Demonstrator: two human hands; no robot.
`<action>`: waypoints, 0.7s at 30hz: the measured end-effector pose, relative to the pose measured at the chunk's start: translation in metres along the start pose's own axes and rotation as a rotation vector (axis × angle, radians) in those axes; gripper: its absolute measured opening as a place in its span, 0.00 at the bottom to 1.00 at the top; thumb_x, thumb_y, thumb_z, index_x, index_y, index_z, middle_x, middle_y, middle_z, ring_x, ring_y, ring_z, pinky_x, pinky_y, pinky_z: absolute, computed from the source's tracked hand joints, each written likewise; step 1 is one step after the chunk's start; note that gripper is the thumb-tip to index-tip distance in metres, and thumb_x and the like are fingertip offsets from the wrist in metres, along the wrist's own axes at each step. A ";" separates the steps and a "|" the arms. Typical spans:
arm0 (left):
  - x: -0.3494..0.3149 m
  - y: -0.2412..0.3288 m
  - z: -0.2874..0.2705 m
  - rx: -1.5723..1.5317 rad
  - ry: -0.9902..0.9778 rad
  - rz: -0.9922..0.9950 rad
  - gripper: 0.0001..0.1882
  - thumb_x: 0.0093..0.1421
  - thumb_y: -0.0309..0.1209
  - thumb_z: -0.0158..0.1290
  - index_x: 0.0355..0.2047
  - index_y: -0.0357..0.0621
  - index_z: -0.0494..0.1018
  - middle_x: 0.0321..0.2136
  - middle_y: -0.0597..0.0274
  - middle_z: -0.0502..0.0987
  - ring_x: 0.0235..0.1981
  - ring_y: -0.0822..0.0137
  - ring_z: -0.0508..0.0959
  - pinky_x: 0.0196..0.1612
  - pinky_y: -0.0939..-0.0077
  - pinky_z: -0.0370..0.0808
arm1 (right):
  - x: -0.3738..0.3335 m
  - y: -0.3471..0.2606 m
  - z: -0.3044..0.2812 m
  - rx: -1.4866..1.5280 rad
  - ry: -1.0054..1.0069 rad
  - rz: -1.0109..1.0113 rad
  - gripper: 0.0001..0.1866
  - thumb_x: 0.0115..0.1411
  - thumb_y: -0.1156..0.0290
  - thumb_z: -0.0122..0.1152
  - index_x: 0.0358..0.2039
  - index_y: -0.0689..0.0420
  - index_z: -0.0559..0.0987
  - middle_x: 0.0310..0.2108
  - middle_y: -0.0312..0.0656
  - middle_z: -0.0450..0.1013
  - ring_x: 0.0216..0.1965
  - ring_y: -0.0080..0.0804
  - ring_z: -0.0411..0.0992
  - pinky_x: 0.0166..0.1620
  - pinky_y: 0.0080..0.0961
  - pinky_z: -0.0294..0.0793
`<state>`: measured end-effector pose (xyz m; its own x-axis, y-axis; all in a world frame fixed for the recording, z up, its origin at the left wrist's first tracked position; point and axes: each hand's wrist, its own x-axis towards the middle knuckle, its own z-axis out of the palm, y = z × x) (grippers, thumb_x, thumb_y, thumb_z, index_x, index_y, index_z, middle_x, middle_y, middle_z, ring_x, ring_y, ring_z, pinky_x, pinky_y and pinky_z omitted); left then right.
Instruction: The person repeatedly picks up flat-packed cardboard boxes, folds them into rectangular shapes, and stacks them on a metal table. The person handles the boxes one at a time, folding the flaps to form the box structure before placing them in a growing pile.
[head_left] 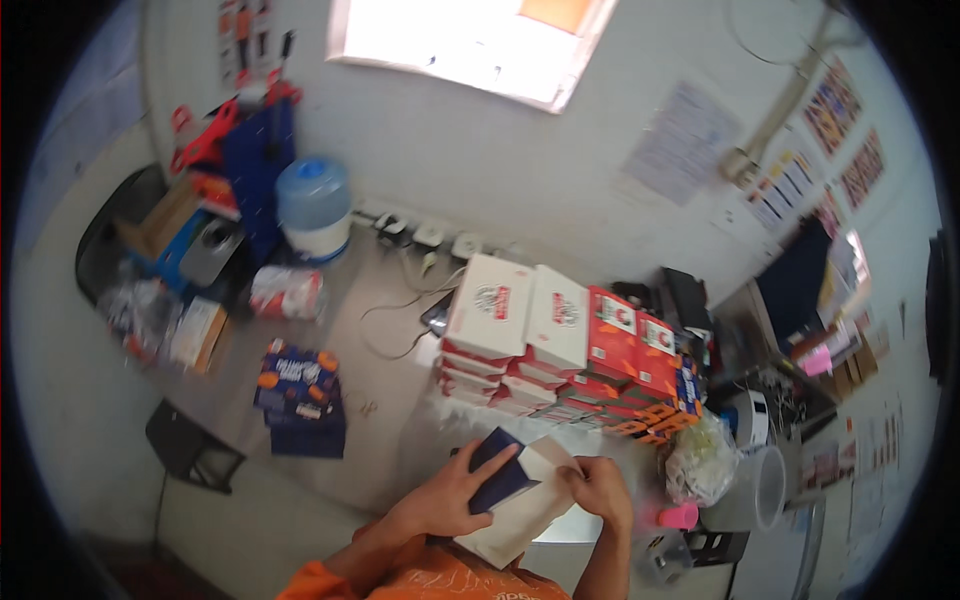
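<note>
Close to my body I hold a half-folded cardboard box (540, 500), navy outside and cream inside, tilted with its flaps spread. My left hand (450, 495) grips its navy side with the fingers spread along the panel. My right hand (598, 490) is closed on the cream flap at the other edge, thumb on top. Just beyond stand stacked white-and-red boxes (488, 305), red boxes (612, 335) and navy-and-orange boxes (660, 418). To the left on the table lies a pile of flat navy cartons (300, 385).
A blue water jug (313, 205) and a red-and-white packet (287, 293) stand at the back left. Cables run from plugs (430, 235) along the wall. On the right are a plastic bag (702, 460), a clear bin (755, 490) and a pink cup (678, 516). A dark chair (192, 445) stands at left.
</note>
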<state>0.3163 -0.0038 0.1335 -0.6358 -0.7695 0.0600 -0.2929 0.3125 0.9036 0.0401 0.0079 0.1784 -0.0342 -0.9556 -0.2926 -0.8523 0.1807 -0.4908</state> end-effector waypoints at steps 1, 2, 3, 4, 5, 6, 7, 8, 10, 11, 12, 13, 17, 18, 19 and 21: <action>-0.001 0.006 0.001 0.041 -0.017 -0.034 0.53 0.48 0.34 0.60 0.73 0.59 0.46 0.64 0.25 0.50 0.63 0.27 0.57 0.66 0.50 0.59 | 0.002 -0.013 0.000 -0.084 0.021 0.023 0.18 0.61 0.56 0.56 0.37 0.56 0.85 0.29 0.53 0.80 0.34 0.55 0.78 0.42 0.45 0.76; -0.002 0.009 0.006 0.110 0.002 -0.041 0.52 0.49 0.35 0.60 0.73 0.61 0.46 0.64 0.23 0.48 0.62 0.26 0.57 0.66 0.47 0.59 | 0.004 -0.028 0.000 -0.169 0.050 0.051 0.18 0.61 0.56 0.56 0.37 0.56 0.85 0.28 0.52 0.80 0.33 0.55 0.78 0.41 0.45 0.76; -0.003 0.009 0.011 0.178 0.016 -0.050 0.52 0.49 0.35 0.59 0.73 0.62 0.46 0.63 0.21 0.47 0.62 0.24 0.56 0.65 0.45 0.59 | 0.006 -0.041 0.002 -0.253 0.081 0.079 0.18 0.61 0.55 0.56 0.37 0.56 0.85 0.27 0.52 0.80 0.33 0.55 0.78 0.41 0.45 0.76; -0.001 0.009 0.014 0.247 0.018 -0.046 0.52 0.50 0.35 0.59 0.73 0.64 0.46 0.63 0.19 0.46 0.62 0.22 0.56 0.65 0.43 0.59 | 0.003 -0.049 0.005 -0.325 0.138 0.064 0.18 0.61 0.54 0.57 0.36 0.54 0.85 0.24 0.50 0.79 0.32 0.55 0.78 0.39 0.46 0.75; -0.001 0.007 0.017 0.258 0.057 -0.053 0.51 0.50 0.36 0.59 0.73 0.64 0.45 0.63 0.19 0.46 0.62 0.22 0.56 0.64 0.42 0.60 | 0.003 -0.058 0.010 -0.309 0.170 0.060 0.18 0.61 0.53 0.58 0.37 0.54 0.84 0.24 0.50 0.79 0.31 0.54 0.78 0.38 0.45 0.75; 0.000 0.005 0.019 0.270 0.092 -0.060 0.51 0.51 0.36 0.59 0.73 0.64 0.45 0.62 0.19 0.46 0.61 0.21 0.56 0.63 0.40 0.60 | 0.002 -0.067 0.015 -0.292 0.203 0.058 0.17 0.60 0.53 0.59 0.37 0.54 0.84 0.23 0.50 0.79 0.31 0.54 0.78 0.37 0.44 0.75; -0.001 0.004 0.020 0.281 0.126 -0.073 0.51 0.51 0.36 0.58 0.73 0.64 0.45 0.62 0.18 0.46 0.61 0.21 0.56 0.62 0.39 0.60 | 0.002 -0.073 0.020 -0.274 0.230 0.057 0.17 0.60 0.53 0.60 0.38 0.54 0.83 0.23 0.50 0.78 0.30 0.53 0.78 0.37 0.43 0.75; -0.001 0.005 0.018 0.286 0.156 -0.086 0.51 0.52 0.35 0.59 0.73 0.62 0.45 0.62 0.18 0.47 0.60 0.21 0.57 0.62 0.40 0.61 | 0.003 -0.077 0.021 -0.192 0.246 -0.021 0.17 0.59 0.56 0.63 0.41 0.55 0.82 0.25 0.49 0.79 0.28 0.49 0.78 0.35 0.40 0.75; 0.001 0.002 0.018 0.192 0.311 -0.117 0.51 0.51 0.34 0.59 0.73 0.60 0.45 0.62 0.18 0.47 0.59 0.20 0.57 0.62 0.41 0.61 | 0.007 -0.082 0.020 -0.016 0.291 -0.158 0.19 0.58 0.61 0.67 0.47 0.56 0.79 0.30 0.46 0.80 0.24 0.40 0.76 0.32 0.32 0.74; 0.001 0.001 0.016 0.148 0.384 -0.127 0.51 0.51 0.34 0.60 0.73 0.59 0.45 0.62 0.18 0.47 0.59 0.19 0.58 0.62 0.42 0.61 | 0.009 -0.081 0.019 0.192 0.213 -0.205 0.21 0.56 0.65 0.68 0.49 0.56 0.78 0.34 0.45 0.80 0.23 0.35 0.74 0.31 0.28 0.73; -0.001 0.000 0.012 0.121 0.403 -0.166 0.51 0.51 0.33 0.61 0.72 0.57 0.45 0.62 0.20 0.48 0.59 0.20 0.58 0.63 0.44 0.61 | 0.010 -0.080 0.018 0.403 0.136 -0.248 0.23 0.55 0.68 0.69 0.52 0.57 0.76 0.37 0.43 0.80 0.22 0.29 0.72 0.30 0.23 0.71; 0.002 -0.002 0.008 0.054 0.412 -0.188 0.51 0.52 0.33 0.61 0.72 0.56 0.45 0.62 0.21 0.49 0.59 0.22 0.59 0.63 0.46 0.62 | 0.014 -0.077 0.014 0.613 0.076 -0.297 0.26 0.54 0.72 0.71 0.54 0.57 0.74 0.40 0.41 0.79 0.21 0.24 0.69 0.29 0.19 0.70; 0.010 -0.023 0.007 -0.164 0.528 -0.129 0.49 0.54 0.33 0.61 0.72 0.50 0.46 0.59 0.30 0.58 0.59 0.33 0.65 0.61 0.53 0.65 | 0.024 -0.073 0.056 1.021 0.230 -0.473 0.34 0.55 0.75 0.69 0.60 0.63 0.66 0.53 0.46 0.70 0.26 0.21 0.70 0.30 0.16 0.71; 0.013 -0.030 0.010 -0.152 0.566 -0.103 0.50 0.53 0.34 0.62 0.72 0.50 0.47 0.58 0.29 0.59 0.58 0.33 0.65 0.61 0.53 0.66 | 0.026 -0.060 0.071 1.070 0.244 -0.455 0.35 0.55 0.77 0.69 0.61 0.65 0.63 0.58 0.48 0.65 0.28 0.23 0.72 0.30 0.18 0.73; 0.015 -0.035 0.012 -0.140 0.603 -0.082 0.50 0.53 0.35 0.62 0.72 0.50 0.47 0.57 0.28 0.60 0.57 0.32 0.66 0.60 0.52 0.66 | 0.024 -0.057 0.085 1.201 0.286 -0.415 0.34 0.55 0.78 0.68 0.60 0.64 0.63 0.57 0.48 0.65 0.29 0.24 0.73 0.29 0.19 0.74; 0.016 -0.038 0.010 -0.163 0.596 -0.127 0.50 0.53 0.35 0.62 0.72 0.49 0.48 0.56 0.30 0.61 0.56 0.34 0.67 0.60 0.53 0.67 | 0.019 -0.062 0.101 1.463 0.423 -0.310 0.34 0.55 0.78 0.67 0.61 0.63 0.62 0.56 0.48 0.65 0.29 0.24 0.72 0.27 0.20 0.73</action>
<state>0.3107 -0.0226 0.0956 -0.0824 -0.9879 0.1315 -0.1971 0.1455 0.9695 0.1451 0.0023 0.1206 -0.3139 -0.9452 0.0894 0.3719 -0.2091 -0.9044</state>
